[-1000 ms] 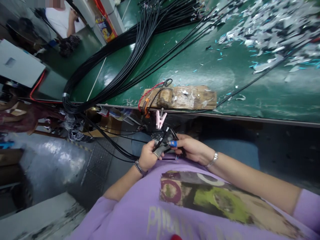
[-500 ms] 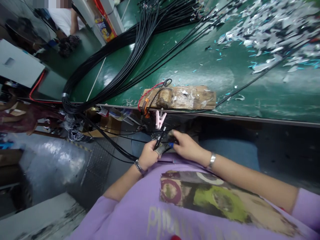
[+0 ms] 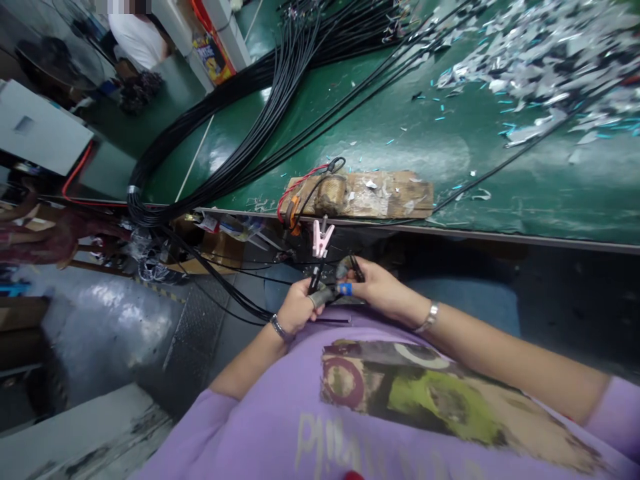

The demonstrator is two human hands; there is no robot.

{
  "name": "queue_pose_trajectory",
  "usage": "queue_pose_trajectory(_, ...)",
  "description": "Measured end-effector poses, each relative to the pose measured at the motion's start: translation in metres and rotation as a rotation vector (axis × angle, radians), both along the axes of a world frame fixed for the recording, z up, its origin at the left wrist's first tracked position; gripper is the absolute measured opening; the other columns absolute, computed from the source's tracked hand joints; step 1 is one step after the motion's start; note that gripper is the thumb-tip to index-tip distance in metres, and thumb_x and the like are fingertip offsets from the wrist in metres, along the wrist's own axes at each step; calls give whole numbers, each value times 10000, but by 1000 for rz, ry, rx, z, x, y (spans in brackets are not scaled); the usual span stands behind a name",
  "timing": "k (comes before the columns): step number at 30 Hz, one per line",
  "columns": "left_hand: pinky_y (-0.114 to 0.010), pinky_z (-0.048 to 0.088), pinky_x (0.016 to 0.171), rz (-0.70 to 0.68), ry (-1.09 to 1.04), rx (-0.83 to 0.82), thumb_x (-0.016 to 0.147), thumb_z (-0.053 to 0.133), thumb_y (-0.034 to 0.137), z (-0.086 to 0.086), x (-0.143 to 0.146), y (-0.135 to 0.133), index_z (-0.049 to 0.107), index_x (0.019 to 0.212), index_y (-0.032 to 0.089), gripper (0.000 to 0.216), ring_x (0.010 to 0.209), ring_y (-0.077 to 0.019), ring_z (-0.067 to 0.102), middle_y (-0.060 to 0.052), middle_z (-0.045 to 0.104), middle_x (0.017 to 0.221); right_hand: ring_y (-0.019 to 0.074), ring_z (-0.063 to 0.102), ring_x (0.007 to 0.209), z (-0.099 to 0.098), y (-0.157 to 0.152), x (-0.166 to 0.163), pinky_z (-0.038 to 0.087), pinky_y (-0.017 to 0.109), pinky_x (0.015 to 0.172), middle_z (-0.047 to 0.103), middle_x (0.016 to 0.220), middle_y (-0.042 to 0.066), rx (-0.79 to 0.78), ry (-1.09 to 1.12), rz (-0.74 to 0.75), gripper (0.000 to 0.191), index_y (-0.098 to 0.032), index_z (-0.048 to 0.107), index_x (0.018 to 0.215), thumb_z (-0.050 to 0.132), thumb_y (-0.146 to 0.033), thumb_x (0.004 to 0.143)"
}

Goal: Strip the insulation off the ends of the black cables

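My left hand [image 3: 299, 305] is closed, its thumb wrapped in a grey covering, around a black cable. A short black piece with a pale tip [image 3: 315, 277] sticks up from its fingers. Close against it, my right hand [image 3: 373, 287] is closed too, with blue tape round one digit and a grey covering on another. A slim black object [image 3: 357, 268] pokes out between its fingers; its kind is unclear. The fingertips of both hands meet, hiding what lies between them. Just beyond, a pink clothespin [image 3: 323, 239] hangs at the bench edge.
On the green bench [image 3: 400, 140] lie a thick bundle of black cables [image 3: 210, 110], a wooden board [image 3: 400, 193] and a heap of silvery scraps [image 3: 560, 67]. Other cables run down past the edge on the left. A person in a white shirt [image 3: 137, 33] is at the far left.
My right hand has turned slightly, so its blue tape and the slim black object show more plainly. My left hand stays nearly in place. The person in white has shifted.
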State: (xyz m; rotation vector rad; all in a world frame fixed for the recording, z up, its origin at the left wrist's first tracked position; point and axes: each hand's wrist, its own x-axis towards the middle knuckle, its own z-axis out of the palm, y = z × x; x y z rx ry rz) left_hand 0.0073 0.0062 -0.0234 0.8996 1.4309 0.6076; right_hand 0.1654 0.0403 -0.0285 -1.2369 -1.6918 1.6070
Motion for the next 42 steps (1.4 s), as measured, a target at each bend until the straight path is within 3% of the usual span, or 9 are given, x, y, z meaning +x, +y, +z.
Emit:
queue_pose_trajectory(3, -170, 209, 329, 0, -11, 13, 621, 674, 453, -1, 0, -1, 504, 639, 165, 335, 306, -28, 304, 87, 439, 395, 95, 327, 454, -8, 2, 1, 321, 235, 463, 364, 535, -65, -239, 132, -73, 168, -219, 366, 672, 526, -272, 682)
queue_pose_trajectory(8, -172, 222, 347, 11, 53, 59, 630, 674, 413, 2, 3, -1, 494, 619, 167, 305, 319, -29, 304, 91, 421, 390, 106, 369, 566, 0, 3, 0, 324, 240, 535, 417, 583, -40, -114, 126, -142, 194, -202, 433, 616, 616, -197, 550)
queue_pose_trajectory(11, -176, 179, 328, 9, -1, 56, 648, 661, 464, 5, 1, 0, 497, 640, 171, 336, 293, -28, 270, 92, 418, 381, 71, 307, 478, 4, 2, -1, 261, 217, 446, 380, 545, -68, -391, 323, -184, 269, -203, 433, 633, 673, -277, 535)
queue_pose_trajectory(14, -173, 181, 333, 12, -25, 93, 632, 680, 499, 7, -1, -2, 491, 632, 169, 380, 295, -23, 270, 92, 410, 380, 36, 225, 414, -1, 7, 3, 176, 196, 391, 322, 490, -96, -649, 433, -355, 366, -204, 398, 605, 732, -305, 492)
queue_pose_trajectory(18, -172, 208, 351, 49, -21, 145, 644, 689, 489, 11, -4, -8, 484, 616, 163, 385, 310, -18, 261, 92, 401, 389, 27, 229, 411, -8, 17, 17, 144, 190, 374, 326, 466, -94, -597, 454, -576, 396, -196, 396, 578, 772, -262, 474)
queue_pose_trajectory(25, -176, 215, 365, 40, -15, 164, 654, 690, 485, 11, -7, -10, 481, 605, 162, 387, 324, -22, 266, 88, 403, 397, 26, 231, 423, -4, 1, 12, 148, 181, 383, 339, 487, -111, -699, 455, -248, 461, -193, 450, 668, 824, -342, 443)
queue_pose_trajectory(30, -178, 223, 383, 21, 5, 153, 632, 710, 482, 11, -5, -10, 496, 599, 157, 391, 345, -21, 278, 82, 419, 408, 34, 257, 446, -1, -2, 3, 173, 190, 398, 362, 520, -105, -616, 372, -146, 464, -186, 464, 682, 812, -402, 465)
queue_pose_trajectory(35, -180, 220, 375, 14, -20, 157, 618, 718, 490, 9, -5, -8, 501, 604, 156, 398, 340, -22, 269, 86, 407, 398, 73, 395, 549, 2, -1, -1, 312, 214, 491, 479, 606, -58, -466, 312, -103, 448, -174, 504, 703, 802, -430, 488)
queue_pose_trajectory(42, -181, 186, 354, 44, -63, 123, 627, 704, 504, 8, -7, -7, 494, 605, 159, 404, 319, -19, 238, 90, 391, 391, 53, 248, 433, -6, -3, 3, 142, 199, 385, 386, 481, -87, -686, 433, -69, 519, -191, 467, 713, 696, -627, 548)
